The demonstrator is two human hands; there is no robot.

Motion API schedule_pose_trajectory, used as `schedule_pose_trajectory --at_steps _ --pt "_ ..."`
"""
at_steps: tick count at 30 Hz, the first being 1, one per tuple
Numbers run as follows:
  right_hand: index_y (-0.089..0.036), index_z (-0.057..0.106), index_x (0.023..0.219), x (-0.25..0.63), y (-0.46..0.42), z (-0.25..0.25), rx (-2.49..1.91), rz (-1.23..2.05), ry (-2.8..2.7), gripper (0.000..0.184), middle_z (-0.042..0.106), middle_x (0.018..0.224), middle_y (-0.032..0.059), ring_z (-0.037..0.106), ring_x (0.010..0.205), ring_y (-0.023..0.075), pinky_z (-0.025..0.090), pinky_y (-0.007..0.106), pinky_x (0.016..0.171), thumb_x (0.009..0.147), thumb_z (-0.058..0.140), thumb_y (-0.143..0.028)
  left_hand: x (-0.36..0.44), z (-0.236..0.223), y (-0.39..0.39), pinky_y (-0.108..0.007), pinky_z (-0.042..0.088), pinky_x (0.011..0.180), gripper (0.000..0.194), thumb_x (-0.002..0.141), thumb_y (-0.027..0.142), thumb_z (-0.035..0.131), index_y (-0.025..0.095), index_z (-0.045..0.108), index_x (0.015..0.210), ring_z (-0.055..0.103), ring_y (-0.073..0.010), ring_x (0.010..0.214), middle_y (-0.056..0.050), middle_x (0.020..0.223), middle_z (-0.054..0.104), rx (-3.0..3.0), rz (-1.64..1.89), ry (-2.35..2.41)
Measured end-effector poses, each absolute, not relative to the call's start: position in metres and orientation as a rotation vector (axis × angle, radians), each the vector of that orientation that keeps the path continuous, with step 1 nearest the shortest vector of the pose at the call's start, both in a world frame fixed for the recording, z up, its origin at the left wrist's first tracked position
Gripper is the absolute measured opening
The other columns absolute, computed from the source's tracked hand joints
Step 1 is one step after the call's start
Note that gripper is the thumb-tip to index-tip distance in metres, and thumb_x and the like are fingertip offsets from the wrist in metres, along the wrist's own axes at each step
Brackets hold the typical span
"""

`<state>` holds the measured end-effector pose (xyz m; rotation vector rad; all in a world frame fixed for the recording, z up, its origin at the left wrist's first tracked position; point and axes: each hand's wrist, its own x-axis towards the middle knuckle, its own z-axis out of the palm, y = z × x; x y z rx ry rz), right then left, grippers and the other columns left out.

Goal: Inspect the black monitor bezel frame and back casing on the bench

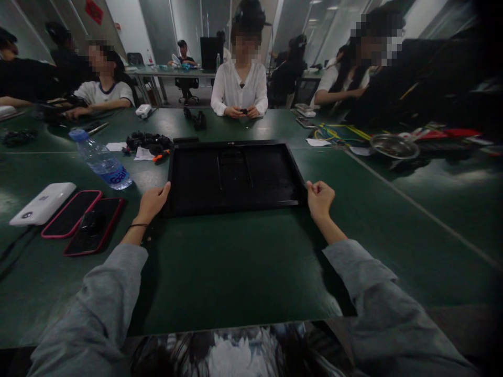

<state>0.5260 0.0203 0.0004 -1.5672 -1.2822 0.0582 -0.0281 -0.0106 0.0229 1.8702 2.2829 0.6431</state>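
Observation:
A shallow black rectangular tray-like panel (196, 180) with a raised rim lies before me on the green table, hollow side up. A thin U-shaped bracket (250, 173) shows inside it. My left hand (153, 201) is closed on the panel's left edge near the front corner, thumb on the rim and the other fingers mostly hidden. At the opposite edge, my right hand (321, 199) grips the rim with curled fingers. Whether the panel is slightly lifted, I cannot tell.
Left of the panel are a tilted-looking water bottle (106, 165), a white device (43, 204) with a cable and two red-edged phones (73, 214). Black cables (147, 141) lie behind. A metal bowl (395, 146) sits at right. Across the table, a person in white (239, 86) holds something small.

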Motion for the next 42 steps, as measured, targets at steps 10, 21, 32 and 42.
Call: schedule_pose_trajectory --at_steps 10,21,32,42 --pt "-0.022 0.029 0.058 0.5192 0.0155 0.0062 -1.517 -0.007 -1.345 0.045 0.029 0.054 -0.0072 0.028 0.054 0.0088 0.025 0.029 0.060 0.089 0.063 -0.023 -0.0257 0.0246 -0.0167 -0.033 0.021 0.058 0.054 0.091 0.053 0.043 0.021 0.033 0.048 0.033 -0.0120 0.052 0.000 0.049 0.034 1.987 0.962 2.104" --pt "-0.022 0.030 0.061 0.5215 0.0180 0.0044 -1.554 -0.012 -1.317 0.043 0.030 0.057 -0.0069 0.030 0.056 0.0094 0.027 0.029 0.062 0.090 0.062 -0.024 -0.0242 0.0197 -0.0172 -0.032 0.020 0.057 0.053 0.092 0.049 0.045 0.020 0.036 0.049 0.030 -0.0099 0.047 0.001 0.047 0.031 2.138 1.157 2.068" --pt "-0.023 0.026 0.063 0.5181 0.0160 0.0089 -1.565 -0.053 -1.231 0.044 0.026 0.058 -0.0071 0.028 0.058 0.0094 0.026 0.030 0.063 0.094 0.056 -0.025 -0.0253 0.0184 -0.0145 -0.032 0.017 0.055 0.053 0.088 0.035 0.058 0.021 0.022 0.051 0.019 -0.0078 0.048 0.005 0.050 0.018 2.089 1.564 2.101" --pt "-0.025 0.025 0.065 0.5159 0.0136 0.0109 -1.506 -0.118 -1.189 0.043 0.026 0.061 -0.0075 0.026 0.058 0.0105 0.023 0.031 0.064 0.099 0.053 -0.024 -0.0212 0.0196 -0.0195 -0.032 0.020 0.060 0.050 0.096 0.035 0.051 0.023 0.020 0.059 0.020 -0.0103 0.055 0.006 0.055 0.019 1.797 1.830 2.267"
